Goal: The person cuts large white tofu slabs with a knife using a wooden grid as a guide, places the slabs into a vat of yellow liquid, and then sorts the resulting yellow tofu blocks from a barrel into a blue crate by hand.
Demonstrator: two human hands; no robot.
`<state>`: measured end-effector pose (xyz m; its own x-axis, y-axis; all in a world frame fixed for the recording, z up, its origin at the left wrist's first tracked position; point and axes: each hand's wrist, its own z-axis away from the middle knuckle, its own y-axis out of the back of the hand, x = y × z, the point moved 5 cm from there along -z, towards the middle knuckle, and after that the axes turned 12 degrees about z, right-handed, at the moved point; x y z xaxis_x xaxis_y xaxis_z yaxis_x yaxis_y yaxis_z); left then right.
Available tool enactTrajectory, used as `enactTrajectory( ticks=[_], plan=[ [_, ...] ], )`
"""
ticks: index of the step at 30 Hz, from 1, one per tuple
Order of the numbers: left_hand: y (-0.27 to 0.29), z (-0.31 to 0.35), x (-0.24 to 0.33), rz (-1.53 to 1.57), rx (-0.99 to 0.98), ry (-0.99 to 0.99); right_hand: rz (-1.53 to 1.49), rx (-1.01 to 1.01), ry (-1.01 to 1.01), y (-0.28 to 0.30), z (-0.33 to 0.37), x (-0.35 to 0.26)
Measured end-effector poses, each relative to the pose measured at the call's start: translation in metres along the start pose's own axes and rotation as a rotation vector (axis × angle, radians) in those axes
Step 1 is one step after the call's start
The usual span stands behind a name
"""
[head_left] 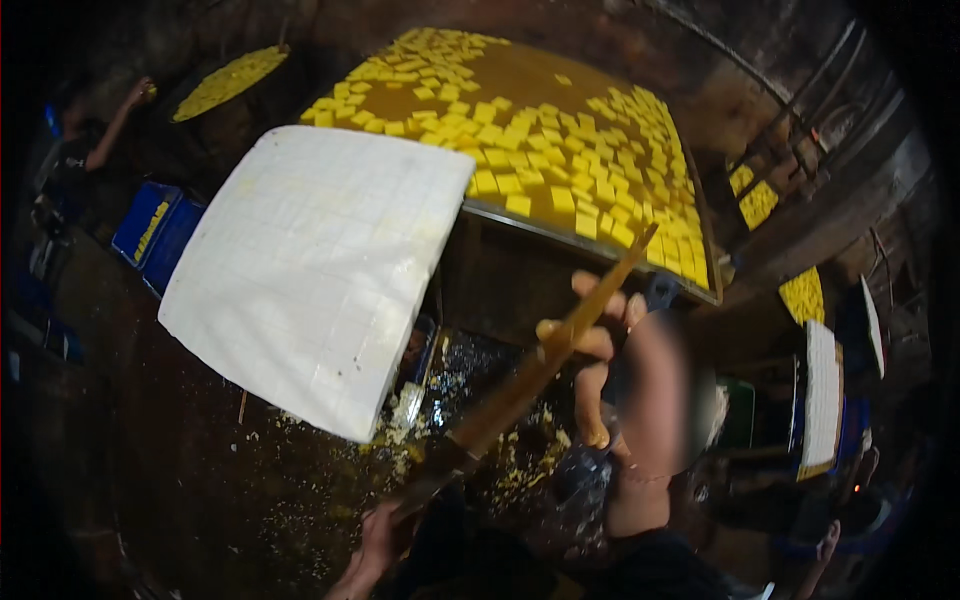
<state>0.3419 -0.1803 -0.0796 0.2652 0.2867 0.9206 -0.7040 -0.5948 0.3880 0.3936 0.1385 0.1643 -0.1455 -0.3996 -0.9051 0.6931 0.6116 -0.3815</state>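
A long brown wooden stick (515, 395) slants up from the lower middle toward the vat's front edge, its narrow tip raised. My left hand (372, 548), low in view, is closed round its lower end. Farther up, my right hand (640, 390) has its fingers bent at the stick, which crosses in front of them; part of this hand is blurred. Ahead stands a wide, shallow vat (590, 243) of brown liquid. Many yellow square pieces, like tofu (563, 200), float there, crowded toward the near and right sides.
A large white slab (320, 260) with faint grid lines covers the vat's near left corner. Blue crates (160, 230) stand left of it. A round tray (230, 84) of yellow pieces lies far left, near another person's arm (112, 130). Crumbs litter the wet floor (330, 510).
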Motion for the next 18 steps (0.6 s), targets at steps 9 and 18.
enactTrajectory(
  ticks=[9,18],
  plan=[
    [0.161,-0.123,0.091,0.707,0.894,0.153,1.235,0.057,0.849,0.028,-0.181,-0.085],
    [0.2,-0.201,0.034,1.086,1.066,0.196,1.125,-0.583,0.115,0.019,-0.338,0.027]
  ],
)
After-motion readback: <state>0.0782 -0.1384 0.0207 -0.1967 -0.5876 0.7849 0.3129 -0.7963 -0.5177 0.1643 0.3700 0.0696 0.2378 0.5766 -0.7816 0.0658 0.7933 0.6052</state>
